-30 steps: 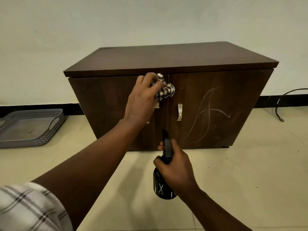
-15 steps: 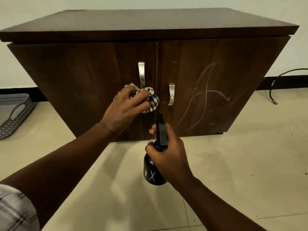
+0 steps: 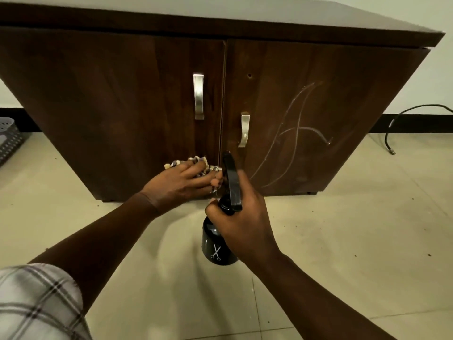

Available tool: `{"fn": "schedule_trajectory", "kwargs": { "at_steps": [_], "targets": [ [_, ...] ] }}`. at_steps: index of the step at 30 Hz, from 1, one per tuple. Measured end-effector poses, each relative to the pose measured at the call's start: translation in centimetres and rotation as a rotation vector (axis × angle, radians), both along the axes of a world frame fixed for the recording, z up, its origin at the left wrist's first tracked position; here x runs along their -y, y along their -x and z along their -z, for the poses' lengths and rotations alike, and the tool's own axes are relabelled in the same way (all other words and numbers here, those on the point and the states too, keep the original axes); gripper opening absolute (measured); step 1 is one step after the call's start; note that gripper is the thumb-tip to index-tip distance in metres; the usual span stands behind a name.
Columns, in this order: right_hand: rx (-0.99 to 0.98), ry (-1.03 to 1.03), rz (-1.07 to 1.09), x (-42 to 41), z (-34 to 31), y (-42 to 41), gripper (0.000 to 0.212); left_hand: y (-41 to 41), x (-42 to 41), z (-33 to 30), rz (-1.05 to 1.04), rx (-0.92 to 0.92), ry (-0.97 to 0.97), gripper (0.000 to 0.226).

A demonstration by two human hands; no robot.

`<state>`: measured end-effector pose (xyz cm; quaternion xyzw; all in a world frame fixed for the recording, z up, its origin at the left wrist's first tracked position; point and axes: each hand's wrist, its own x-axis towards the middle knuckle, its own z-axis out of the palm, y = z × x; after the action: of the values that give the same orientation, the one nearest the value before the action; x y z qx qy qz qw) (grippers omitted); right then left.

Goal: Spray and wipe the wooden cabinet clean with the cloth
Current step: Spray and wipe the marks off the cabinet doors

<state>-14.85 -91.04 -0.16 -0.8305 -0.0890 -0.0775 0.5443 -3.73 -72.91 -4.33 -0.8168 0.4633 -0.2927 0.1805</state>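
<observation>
The left hand (image 3: 182,184) presses the bunched cloth (image 3: 196,163) flat-fingered against the bottom of the cabinet (image 3: 110,94)'s left door, beside the seam. The right hand (image 3: 245,224), fingers wrapped around the spray bottle (image 3: 218,244), holds it near the floor. Pale streaks (image 3: 294,133) on the right door look unwiped, so much seems left.

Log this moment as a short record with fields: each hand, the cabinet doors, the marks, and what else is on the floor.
left hand: presses the checked cloth low on the left door
right hand: grips the black spray bottle, nozzle toward the cabinet
doors: both shut, each with a metal handle
marks: pale curved lines on the right door, unwiped
floor: grey basket far left, black cable far right
</observation>
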Motion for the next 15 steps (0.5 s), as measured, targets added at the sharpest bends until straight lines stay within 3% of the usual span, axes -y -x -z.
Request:
{"fn": "schedule_trajectory", "kwargs": {
  "at_steps": [3,5,7,10,15],
  "targets": [
    [-0.004,0.015,-0.024,0.7,0.0,-0.4,0.039,0.0,0.3,2.2,0.088,-0.077,-0.122,0.084],
    [-0.011,0.018,-0.024,1.1,-0.1,-0.8,0.037,0.2,1.4,3.4,-0.070,-0.113,-0.158,0.079],
    [-0.013,0.023,-0.020,1.3,-0.3,-1.1,0.037,1.5,2.2,3.2,-0.294,-0.138,-0.041,0.073],
    [-0.009,0.008,-0.008,1.2,-1.0,-0.8,0.036,2.3,2.5,3.8,-0.132,-0.146,-0.013,0.055],
    [-0.005,-0.069,0.063,1.7,-2.0,1.5,0.036,4.1,2.0,-2.5,-0.171,-0.108,0.229,0.067]
  ]
}}
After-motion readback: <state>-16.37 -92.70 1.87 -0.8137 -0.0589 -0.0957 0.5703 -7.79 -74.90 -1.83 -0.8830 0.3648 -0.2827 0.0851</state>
